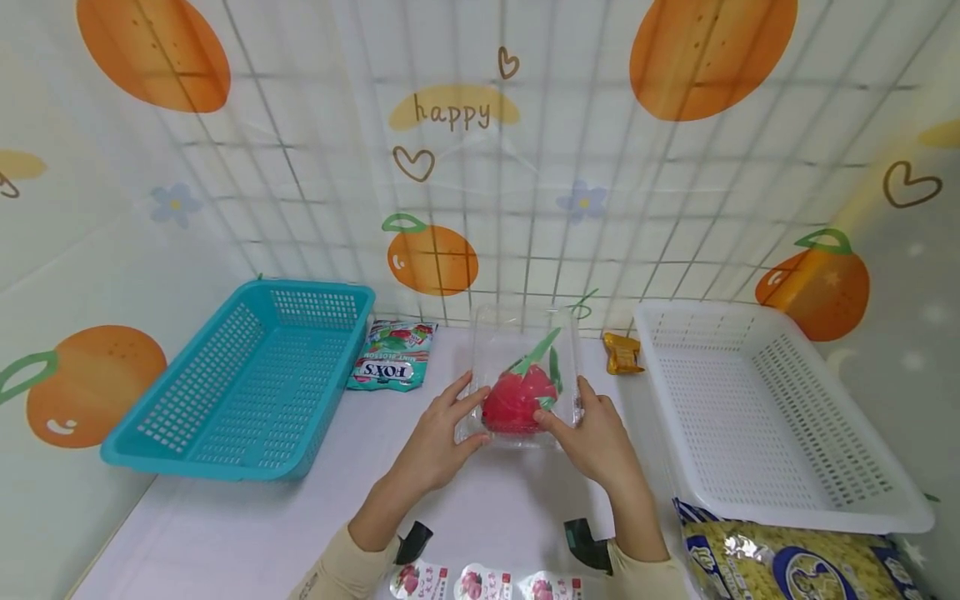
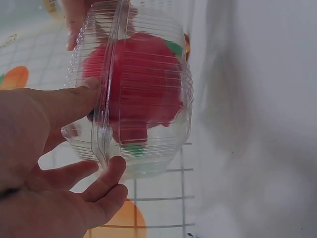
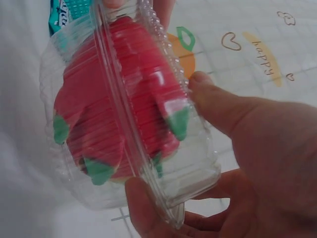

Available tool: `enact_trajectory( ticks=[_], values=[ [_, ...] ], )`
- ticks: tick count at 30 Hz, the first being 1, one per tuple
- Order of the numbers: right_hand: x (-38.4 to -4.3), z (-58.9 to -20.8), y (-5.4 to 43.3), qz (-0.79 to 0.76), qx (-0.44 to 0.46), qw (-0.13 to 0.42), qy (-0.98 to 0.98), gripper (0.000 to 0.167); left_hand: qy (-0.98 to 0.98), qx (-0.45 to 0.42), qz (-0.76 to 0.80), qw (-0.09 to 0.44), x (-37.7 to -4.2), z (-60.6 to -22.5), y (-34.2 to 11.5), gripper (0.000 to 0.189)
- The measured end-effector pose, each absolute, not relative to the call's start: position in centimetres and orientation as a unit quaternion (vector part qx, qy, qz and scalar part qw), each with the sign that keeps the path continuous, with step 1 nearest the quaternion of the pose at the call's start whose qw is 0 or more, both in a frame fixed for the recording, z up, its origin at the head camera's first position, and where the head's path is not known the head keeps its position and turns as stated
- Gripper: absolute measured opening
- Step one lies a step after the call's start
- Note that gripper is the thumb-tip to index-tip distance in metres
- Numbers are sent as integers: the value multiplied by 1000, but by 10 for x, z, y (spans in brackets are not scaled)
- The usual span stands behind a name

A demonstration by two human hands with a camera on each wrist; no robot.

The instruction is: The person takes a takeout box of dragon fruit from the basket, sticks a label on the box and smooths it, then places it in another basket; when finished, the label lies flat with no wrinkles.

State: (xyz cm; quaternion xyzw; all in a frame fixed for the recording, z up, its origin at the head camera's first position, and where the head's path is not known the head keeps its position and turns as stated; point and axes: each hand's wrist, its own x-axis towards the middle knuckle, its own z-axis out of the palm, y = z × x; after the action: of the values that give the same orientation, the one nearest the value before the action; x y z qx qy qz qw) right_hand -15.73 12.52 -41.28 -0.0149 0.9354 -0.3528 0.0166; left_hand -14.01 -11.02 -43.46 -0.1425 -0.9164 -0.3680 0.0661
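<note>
A clear plastic clamshell box [image 1: 517, 329] with a red, green-tipped dragon fruit [image 1: 517, 400] inside is between both hands, its lid down over the fruit. My left hand [image 1: 431, 442] grips the box's left side, the thumb and fingertips at the rim flanges where lid and base meet. On the opposite side my right hand [image 1: 600, 437] grips it too, thumb over the top and fingers around the side and rim. In the left wrist view, the dragon fruit [image 2: 143, 82] shows red through the ribbed wall.
A teal basket [image 1: 225, 400] stands left and a white basket [image 1: 757, 417] right. Behind lie a green Fox's candy bag [image 1: 393, 357] and a small gold-wrapped snack [image 1: 622, 353]. Dragon-fruit labels [image 1: 483, 582] lie at the front edge; a yellow pasta bag [image 1: 795, 558] sits front right.
</note>
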Motion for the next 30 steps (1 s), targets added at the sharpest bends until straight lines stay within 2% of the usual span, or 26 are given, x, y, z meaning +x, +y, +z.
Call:
enact_trajectory(
  ticks=[12,30],
  values=[
    [-164,-429,124,-363,-10,39,931,95,-919,-133,-369,47,-150,-449,-111,66],
    [-169,-440,127,-368,-16,32,929,90,-921,-135,-360,56,-157,-467,-109,67]
  ],
)
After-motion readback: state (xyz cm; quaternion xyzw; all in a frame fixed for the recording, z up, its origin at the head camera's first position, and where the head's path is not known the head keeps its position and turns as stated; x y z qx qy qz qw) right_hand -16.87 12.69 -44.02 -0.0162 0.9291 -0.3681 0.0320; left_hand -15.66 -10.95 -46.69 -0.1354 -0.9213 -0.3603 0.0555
